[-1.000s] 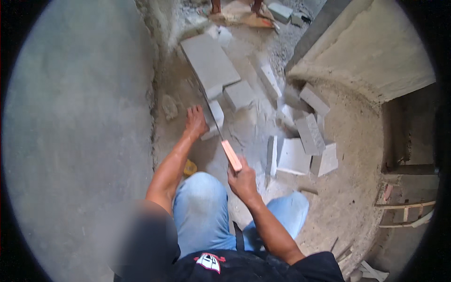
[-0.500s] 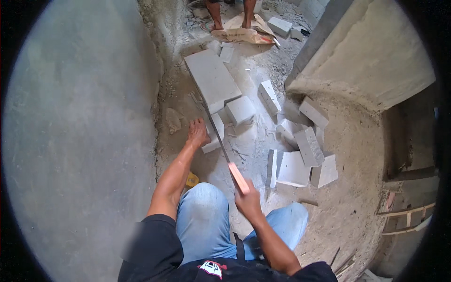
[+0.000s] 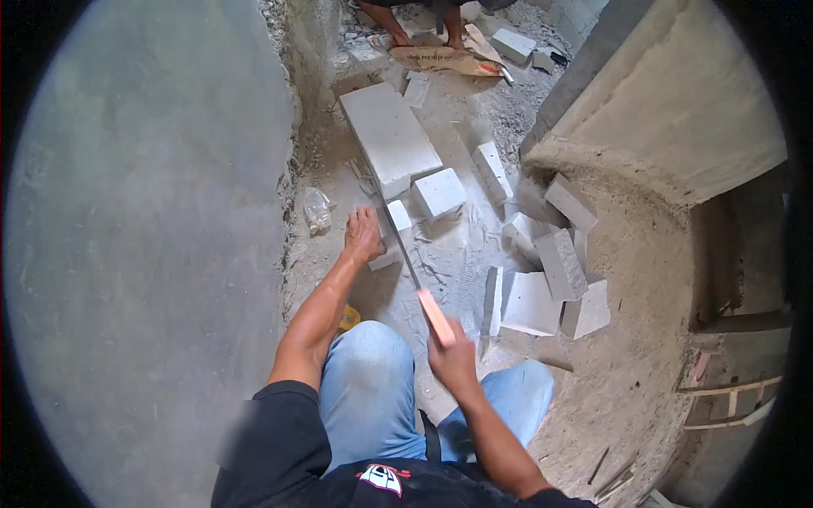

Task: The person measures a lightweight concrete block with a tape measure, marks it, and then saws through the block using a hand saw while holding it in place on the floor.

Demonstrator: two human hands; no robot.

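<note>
A small block (image 3: 399, 217) of pale, chalky material is set on the dusty floor (image 3: 635, 288), just below the near end of a long, flat-faced slab (image 3: 389, 131). It is crossed by the thin, straight blade of a handsaw (image 3: 431, 308), whose smooth orange-pink handle is wrapped by the closed fingers of the right hand (image 3: 453, 356). At the small block's left side the left hand (image 3: 364, 234) is placed, its fingers bent and held close together; whether the block is gripped or only pressed cannot be told. To the right, rough-faced, angular pieces (image 3: 561, 265) are clustered
</note>
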